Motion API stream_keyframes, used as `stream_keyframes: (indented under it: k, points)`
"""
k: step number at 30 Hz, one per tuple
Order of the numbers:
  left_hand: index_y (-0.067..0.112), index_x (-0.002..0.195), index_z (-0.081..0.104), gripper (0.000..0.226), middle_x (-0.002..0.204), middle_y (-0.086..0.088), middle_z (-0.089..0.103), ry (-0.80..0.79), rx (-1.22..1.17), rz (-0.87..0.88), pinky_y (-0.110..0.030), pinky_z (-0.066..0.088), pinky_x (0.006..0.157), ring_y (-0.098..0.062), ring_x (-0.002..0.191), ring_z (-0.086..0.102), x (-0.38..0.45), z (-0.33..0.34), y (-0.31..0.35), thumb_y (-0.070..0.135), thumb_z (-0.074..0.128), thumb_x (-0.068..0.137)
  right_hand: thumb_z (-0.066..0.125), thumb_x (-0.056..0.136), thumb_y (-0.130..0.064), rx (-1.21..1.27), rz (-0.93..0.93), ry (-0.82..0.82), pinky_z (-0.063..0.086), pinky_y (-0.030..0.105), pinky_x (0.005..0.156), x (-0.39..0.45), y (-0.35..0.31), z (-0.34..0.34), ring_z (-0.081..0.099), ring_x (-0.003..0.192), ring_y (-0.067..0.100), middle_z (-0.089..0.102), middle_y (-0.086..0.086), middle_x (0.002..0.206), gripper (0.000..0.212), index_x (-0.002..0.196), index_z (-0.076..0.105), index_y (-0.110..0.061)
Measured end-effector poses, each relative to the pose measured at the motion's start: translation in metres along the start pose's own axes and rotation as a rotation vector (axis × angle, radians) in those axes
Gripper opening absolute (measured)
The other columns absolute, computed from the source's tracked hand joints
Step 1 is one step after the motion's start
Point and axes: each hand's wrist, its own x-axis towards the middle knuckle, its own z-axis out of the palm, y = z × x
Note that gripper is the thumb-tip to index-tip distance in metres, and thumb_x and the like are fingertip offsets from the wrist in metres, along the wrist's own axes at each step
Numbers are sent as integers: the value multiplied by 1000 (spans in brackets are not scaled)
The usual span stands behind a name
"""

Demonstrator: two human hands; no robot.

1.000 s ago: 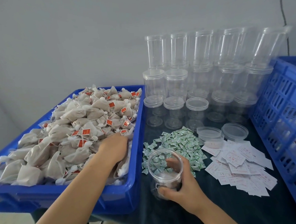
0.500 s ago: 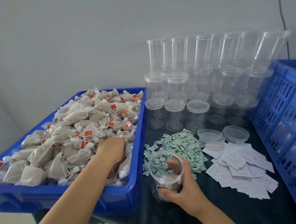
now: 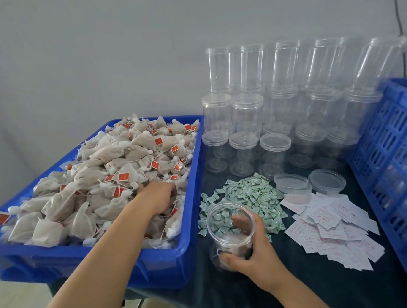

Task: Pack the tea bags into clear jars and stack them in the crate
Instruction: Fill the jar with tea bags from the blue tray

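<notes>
Left hand dug into the tea bags while the right steadied the open jar.

The left hand (image 3: pixel 158 196) was down in the heap of tea bags (image 3: pixel 108 174) in the blue bin (image 3: pixel 186 240), fingers curled into the pile; whether they had closed on a bag I could not tell, they were buried. The right hand (image 3: pixel 254 253) gripped the open jar (image 3: pixel 230 235) on the dark cloth, thumb in front and fingers wrapped behind, probably to keep it from tipping as bags dropped in. A few bags lay at its bottom, so filling looked barely begun. It stood just beside the bin, which kept the reach short. The green sachets (image 3: pixel 245 199), paper slips (image 3: pixel 333 229) and two loose lids (image 3: pixel 292 183) lay right behind it, likely staged for finishing. Stacked empty jars (image 3: pixel 278 101) waited at the back; the crate (image 3: pixel 394 166) sat at the right.
</notes>
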Motion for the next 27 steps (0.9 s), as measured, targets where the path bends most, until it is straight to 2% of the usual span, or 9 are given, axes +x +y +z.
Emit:
stream_keyframes:
  k: [5,8,10,12,15,18,21,24,27]
  points:
    - [27,100,54,13,113,-1,62,39,52,-62,-43,37,100,-22,109,54,1,1,3,17,46,96,86,59,-37,4,-7,7,44,3,85,0,0,1,51,118,-13,49,-38,121,87,117,33,-73]
    - [26,109,56,17,112,0,62,73,-9,-74,-43,40,98,-21,105,56,-1,0,3,19,46,97,86,60,-36,3,-8,1,44,3,84,-1,-1,1,51,117,-14,49,-38,121,86,117,33,-73]
    - [23,111,57,16,108,0,63,136,-115,-64,-40,47,91,-20,98,59,-4,-1,2,23,48,98,86,60,-37,0,-6,1,45,3,83,-1,-1,0,51,116,-14,49,-38,121,86,118,33,-72]
    - [21,103,58,9,99,0,64,237,-261,-51,-33,51,77,-17,85,60,-6,-2,2,23,51,96,86,60,-36,0,-4,-3,45,3,83,-2,0,0,51,116,-14,49,-38,121,86,118,33,-72]
    - [22,88,58,6,86,4,61,396,-448,-47,-19,41,58,-8,71,55,-8,-6,3,20,57,93,86,59,-36,0,-2,1,45,3,83,-1,0,0,51,116,-14,50,-38,120,86,117,33,-72]
    - [23,85,58,8,79,12,58,516,-596,-70,-15,33,56,0,70,52,-9,-11,5,17,61,90,86,59,-37,-5,-3,11,44,3,84,0,0,0,52,117,-13,50,-38,120,86,117,33,-72]
    - [24,88,58,7,85,16,57,582,-781,-86,-18,40,61,-1,75,54,-11,-14,5,19,61,92,86,60,-37,-5,-2,9,44,4,84,0,1,-1,51,117,-13,50,-38,120,86,118,33,-72]
    - [22,93,55,4,93,7,60,585,-928,-110,-33,54,68,-13,77,62,-13,-19,5,19,58,94,86,59,-37,-7,0,9,45,4,84,0,2,-1,51,117,-12,50,-38,120,86,117,33,-72]
    - [24,90,54,9,97,0,63,574,-1050,-119,-44,57,80,-22,86,65,-16,-25,7,17,59,94,85,59,-36,-12,1,8,44,4,85,-1,2,-1,51,117,-13,50,-38,120,86,117,33,-72]
